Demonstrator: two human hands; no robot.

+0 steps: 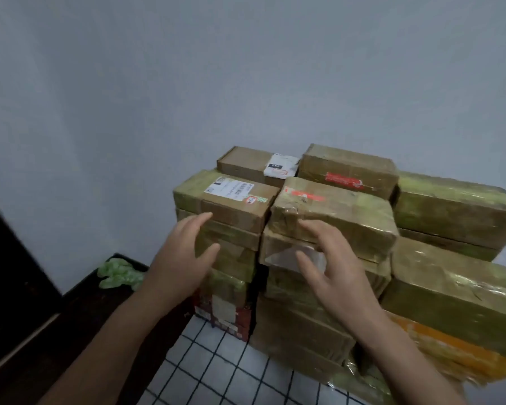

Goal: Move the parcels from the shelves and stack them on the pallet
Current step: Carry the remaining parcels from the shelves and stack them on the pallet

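Several brown cardboard parcels wrapped in greenish tape stand stacked against the grey wall. A parcel with a white shipping label tops the left column. Beside it lies a parcel with an orange sticker. My left hand hovers open in front of the left column, fingers spread, holding nothing. My right hand is open too, its fingertips near the front face of the orange-sticker parcel; I cannot tell if they touch. The stack rests on a white surface with a black grid.
A crumpled piece of green wrap lies on a dark ledge to the left. Larger wrapped parcels fill the right side, with an orange-wrapped one low at the right. The grey wall stands behind.
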